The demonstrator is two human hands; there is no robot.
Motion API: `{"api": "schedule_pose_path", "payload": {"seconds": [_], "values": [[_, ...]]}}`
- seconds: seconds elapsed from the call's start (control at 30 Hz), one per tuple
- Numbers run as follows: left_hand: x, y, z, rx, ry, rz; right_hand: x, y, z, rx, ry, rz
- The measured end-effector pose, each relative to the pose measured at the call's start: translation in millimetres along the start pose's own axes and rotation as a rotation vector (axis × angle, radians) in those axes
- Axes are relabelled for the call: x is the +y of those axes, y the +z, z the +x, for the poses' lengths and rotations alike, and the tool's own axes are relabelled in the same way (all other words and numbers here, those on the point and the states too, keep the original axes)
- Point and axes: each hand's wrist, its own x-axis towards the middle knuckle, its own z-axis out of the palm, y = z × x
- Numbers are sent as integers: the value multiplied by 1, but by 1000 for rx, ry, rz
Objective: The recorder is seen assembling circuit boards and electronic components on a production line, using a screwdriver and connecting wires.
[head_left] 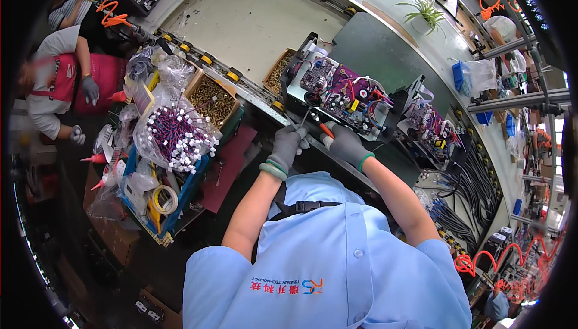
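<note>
My left hand (285, 149), in a grey glove, is closed at the front edge of the bench. A thin pale rod (306, 116) rises from its fingertips; what else those fingers hold is hidden. Close beside it, my right hand (347, 146), gloved too, grips a slim tool with an orange handle (326, 129) whose dark end points toward the unit; its exact kind is unclear. Just beyond both hands stands an open electronic unit with a purple circuit board (344, 95), wires and black end panels. A second similar unit (428, 125) sits to its right.
Left of me, a blue crate (179, 211) holds bagged wire leads with white connectors (180, 139) and a tape roll (165, 199). Brass-coloured screws fill a cardboard box (211, 99). Black cables (475, 190) lie at right. A co-worker (54, 82) stands at left.
</note>
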Motion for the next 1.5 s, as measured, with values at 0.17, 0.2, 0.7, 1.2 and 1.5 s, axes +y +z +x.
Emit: {"api": "schedule_pose_path", "payload": {"seconds": [0.17, 0.2, 0.7, 1.2, 1.5], "values": [[-23, -26, 19, 62, 53, 46, 3, 5, -17, -14, -239, -325], [-15, -26, 14, 11, 0, -1, 15, 12, -27, -28, -254, -322], [-50, 202, 4, -450, 192, 933, 169, -77, -167, 430, 294, -59], [-82, 213, 36, -375, -157, 79, 195, -80, -122, 96, 487, 21], [-81, 205, 34, -457, -209, -68, 178, -98, -121, -17, 491, 91]]}}
